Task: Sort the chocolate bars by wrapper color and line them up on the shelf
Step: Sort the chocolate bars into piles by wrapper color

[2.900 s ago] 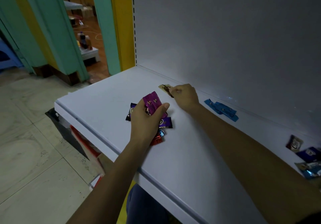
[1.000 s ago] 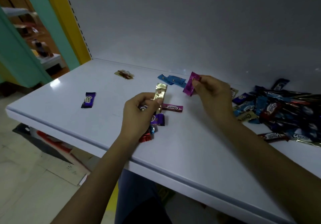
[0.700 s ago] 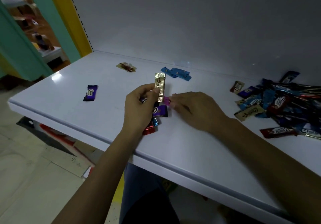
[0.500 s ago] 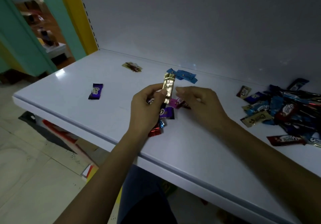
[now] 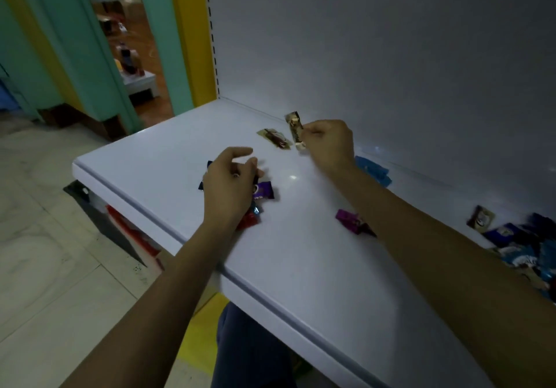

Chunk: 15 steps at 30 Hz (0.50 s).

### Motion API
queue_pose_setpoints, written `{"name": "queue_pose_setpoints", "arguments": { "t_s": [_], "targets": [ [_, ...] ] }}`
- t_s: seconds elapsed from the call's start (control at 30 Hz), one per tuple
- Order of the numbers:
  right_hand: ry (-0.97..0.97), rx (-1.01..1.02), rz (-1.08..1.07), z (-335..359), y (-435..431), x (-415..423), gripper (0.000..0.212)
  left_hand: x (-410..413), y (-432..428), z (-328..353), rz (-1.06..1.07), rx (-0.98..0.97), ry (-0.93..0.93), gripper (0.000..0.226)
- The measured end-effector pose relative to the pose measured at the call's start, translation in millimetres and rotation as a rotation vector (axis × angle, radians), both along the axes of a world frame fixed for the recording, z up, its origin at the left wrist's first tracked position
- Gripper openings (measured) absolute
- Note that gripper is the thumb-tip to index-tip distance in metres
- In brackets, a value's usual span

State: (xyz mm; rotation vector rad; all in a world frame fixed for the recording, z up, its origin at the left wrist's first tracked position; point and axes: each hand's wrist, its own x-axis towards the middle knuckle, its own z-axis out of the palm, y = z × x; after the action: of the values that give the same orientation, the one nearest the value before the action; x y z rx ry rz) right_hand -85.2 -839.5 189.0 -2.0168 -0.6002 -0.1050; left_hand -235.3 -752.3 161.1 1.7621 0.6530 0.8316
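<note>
The left hand, fingers curled, hides most of a bar cluster, grip unclear, while the right hand pinches the gold-wrapped bar over the shelf rear, long axis nearly upright, top leaning left

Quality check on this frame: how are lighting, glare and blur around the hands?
Head view: dim overall, the unsorted pile at right sinks into shadow. Head view: one small glare spot on the shelf between the hands. Head view: left hand, gripping a bundle of bars, smears with motion; right hand pinching the gold bar looks sharper.
</note>
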Motion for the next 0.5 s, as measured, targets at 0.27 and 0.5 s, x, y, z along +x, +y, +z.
{"name": "queue_pose_setpoints", "arguments": {
  "t_s": [0.27, 0.5],
  "targets": [
    [-0.323, -0.477, 0.041, -15, 62, 31, 0.024, 6, 2, -4, 0.027, -0.028, -0.037, 0.011],
    [-0.200, -0.500, 0.174, -8, 57, 27, 0.030, 7, 3, -4, 0.042, -0.035, -0.050, 0.014]
  ]
}}
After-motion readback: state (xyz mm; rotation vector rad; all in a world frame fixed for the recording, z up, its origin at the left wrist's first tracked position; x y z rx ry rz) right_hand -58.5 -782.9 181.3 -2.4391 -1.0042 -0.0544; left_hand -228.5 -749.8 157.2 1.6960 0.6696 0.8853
